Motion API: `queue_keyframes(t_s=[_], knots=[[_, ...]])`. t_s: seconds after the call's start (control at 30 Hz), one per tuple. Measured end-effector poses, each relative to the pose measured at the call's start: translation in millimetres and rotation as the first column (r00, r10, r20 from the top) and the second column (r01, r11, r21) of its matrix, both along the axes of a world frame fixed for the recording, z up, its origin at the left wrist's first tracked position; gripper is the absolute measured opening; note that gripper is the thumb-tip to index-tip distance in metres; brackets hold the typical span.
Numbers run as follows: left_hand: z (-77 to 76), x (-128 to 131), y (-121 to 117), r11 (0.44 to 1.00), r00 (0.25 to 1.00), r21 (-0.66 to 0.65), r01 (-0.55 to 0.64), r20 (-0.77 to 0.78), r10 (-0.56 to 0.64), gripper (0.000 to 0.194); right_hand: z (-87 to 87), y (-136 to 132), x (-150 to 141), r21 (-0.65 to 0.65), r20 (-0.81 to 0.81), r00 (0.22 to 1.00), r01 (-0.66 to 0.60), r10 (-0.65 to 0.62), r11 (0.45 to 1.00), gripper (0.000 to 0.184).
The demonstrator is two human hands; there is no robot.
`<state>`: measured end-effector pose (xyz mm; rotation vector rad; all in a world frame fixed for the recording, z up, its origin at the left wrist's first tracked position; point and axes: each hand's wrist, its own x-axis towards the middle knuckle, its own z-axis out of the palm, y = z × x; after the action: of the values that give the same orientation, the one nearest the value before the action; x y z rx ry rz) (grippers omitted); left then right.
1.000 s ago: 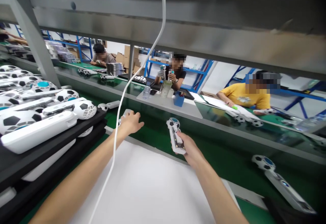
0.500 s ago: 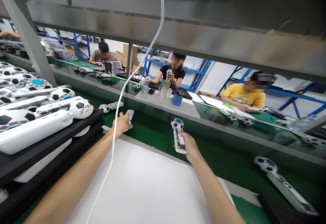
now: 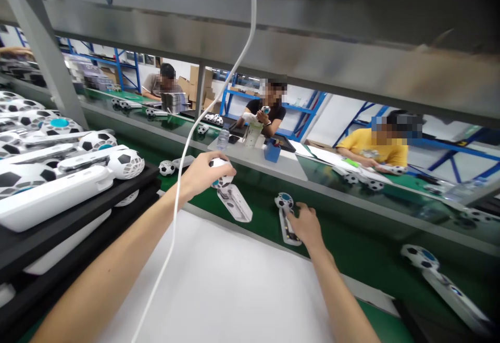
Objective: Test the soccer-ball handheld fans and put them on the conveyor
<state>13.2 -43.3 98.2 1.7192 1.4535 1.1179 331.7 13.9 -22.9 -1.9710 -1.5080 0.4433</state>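
My left hand grips a handheld fan by its soccer-ball head, above the green belt. This fan's white handle points down to the right and shows a hollow inner side. A second soccer-ball fan lies on the belt, its handle uncovered and parts showing inside. Beside that handle is my right hand, fingers apart; the thumb is over or against the handle, and I cannot tell if it touches. Further right on the belt lies another soccer-ball fan.
Soccer-ball fans fill black trays stacked at the left. A white sheet lies in front of me. A white cable hangs across the view. Beyond the belt, several co-workers sit at a bench with a bottle and blue box.
My left hand has come right and nearer, now bringing a soccer-ball fan with it. My right hand has loosened from its fan, which now lies slightly further right on the belt.
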Motion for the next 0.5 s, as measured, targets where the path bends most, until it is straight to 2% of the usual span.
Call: queue_keyframes(t_s=[0.07, 0.17, 0.23, 0.27, 0.3, 0.37, 0.5], knots=[[6.2, 2, -7, 0.997, 0.98, -0.023, 0.075, 0.188, -0.07, 0.024, 18.1, -10, -9, 0.044, 0.017, 0.999, -0.029, 0.029, 0.999, 0.046], [10.7, 4, -11, 0.989, 0.913, -0.04, 0.144, 0.392, -0.117, 0.02, 51.9, -38, -38, 0.082, -0.031, 0.967, -0.249, 0.253, 0.965, 0.046], [10.0, 5, -10, 0.987, 0.886, -0.037, 0.157, 0.446, -0.125, 0.019, 72.5, -63, -62, 0.08, -0.089, 0.874, -0.472, 0.478, 0.878, 0.046], [8.8, 5, -9, 0.987, 0.877, -0.035, 0.159, 0.464, -0.125, 0.019, 80.6, -75, -72, 0.074, -0.119, 0.787, -0.601, 0.605, 0.796, 0.046], [7.4, 5, -8, 0.987, 0.87, -0.034, 0.158, 0.477, -0.123, 0.019, 86.6, -86, -82, 0.081, -0.155, 0.673, -0.721, 0.724, 0.688, 0.047], [4.6, 5, -5, 0.987, 0.862, -0.038, 0.157, 0.492, -0.118, 0.019, 92.5, -103, -95, 0.084, -0.13, 0.6, -0.787, 0.79, 0.611, 0.051], [2.6, 7, -4, 0.99, 0.856, -0.036, 0.136, 0.508, -0.099, 0.02, 90.5, -112, -102, 0.109, 0.028, 0.686, -0.725, 0.727, 0.68, 0.056]])
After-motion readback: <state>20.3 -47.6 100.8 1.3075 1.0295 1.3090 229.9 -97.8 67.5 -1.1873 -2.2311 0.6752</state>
